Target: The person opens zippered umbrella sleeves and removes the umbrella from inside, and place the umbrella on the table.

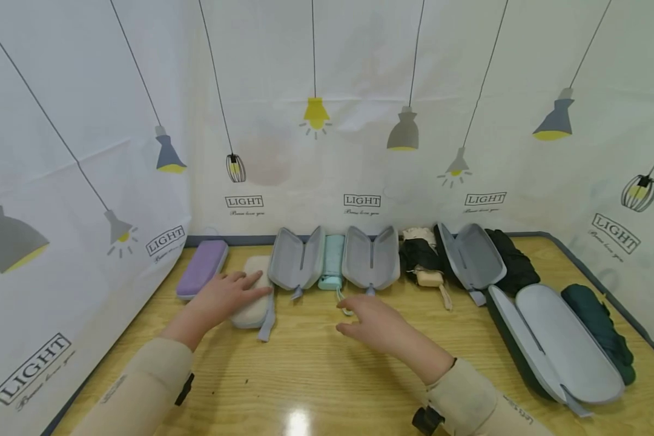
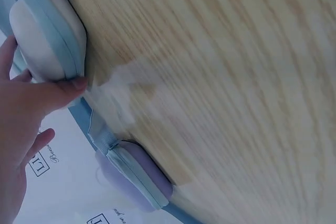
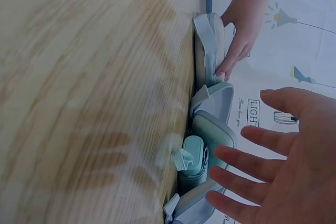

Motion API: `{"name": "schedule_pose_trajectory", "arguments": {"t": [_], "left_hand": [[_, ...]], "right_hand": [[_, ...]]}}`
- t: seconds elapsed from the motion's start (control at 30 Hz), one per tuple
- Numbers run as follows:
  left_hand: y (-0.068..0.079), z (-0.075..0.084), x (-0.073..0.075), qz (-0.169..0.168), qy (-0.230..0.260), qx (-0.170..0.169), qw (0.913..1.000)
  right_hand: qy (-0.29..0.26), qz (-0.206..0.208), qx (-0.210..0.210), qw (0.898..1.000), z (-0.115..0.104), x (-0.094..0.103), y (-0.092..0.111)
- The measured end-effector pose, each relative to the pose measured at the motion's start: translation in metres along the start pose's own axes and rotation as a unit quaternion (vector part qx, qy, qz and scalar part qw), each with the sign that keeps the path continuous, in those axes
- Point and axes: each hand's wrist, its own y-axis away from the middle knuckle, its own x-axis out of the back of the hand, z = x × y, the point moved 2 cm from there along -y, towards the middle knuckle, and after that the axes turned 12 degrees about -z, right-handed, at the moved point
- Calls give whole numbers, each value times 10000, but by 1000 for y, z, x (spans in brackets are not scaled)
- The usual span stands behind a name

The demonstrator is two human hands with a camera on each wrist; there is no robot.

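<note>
My left hand (image 1: 226, 297) lies across a closed cream zip case (image 1: 256, 309), with fingertips at its right edge. In the left wrist view the thumb (image 2: 73, 85) presses the cream case's side by the zip, other fingers opposite. My right hand (image 1: 378, 324) hovers over the table, fingers spread (image 3: 252, 156) and holding nothing. Just beyond its fingertips lies a small mint folding umbrella (image 1: 333, 260) with a cord loop. Open grey-lined cases (image 1: 300, 263) flank the umbrella on either side. Left of the cream case sits a closed purple case (image 1: 203, 266).
Further right come a black-and-beige folding umbrella (image 1: 422, 257), an open dark case (image 1: 476, 257) and a black folded umbrella (image 1: 515, 266). A large open green case (image 1: 572, 345) and a dark green folded umbrella (image 1: 602, 333) lie nearer me. A printed sheet (image 1: 360, 151) borders the table.
</note>
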Motion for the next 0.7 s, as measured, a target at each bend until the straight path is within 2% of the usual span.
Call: {"name": "schedule_pose_trajectory", "arguments": {"t": [0.17,0.37,0.57,0.7], "left_hand": [[3,7,3,-194,291,44,9994],[4,18,7,-599,704,145,9956],[8,32,15,-390,706,-10,9967],[12,41,13,-136,601,-23,9981]], "right_hand": [[40,-100,98,9999,-2,-3,-2],[-32,-146,168,9997,-6,-6,0],[-100,-374,225,9990,-12,-8,0],[-63,-446,236,9987,-14,-9,1]]}}
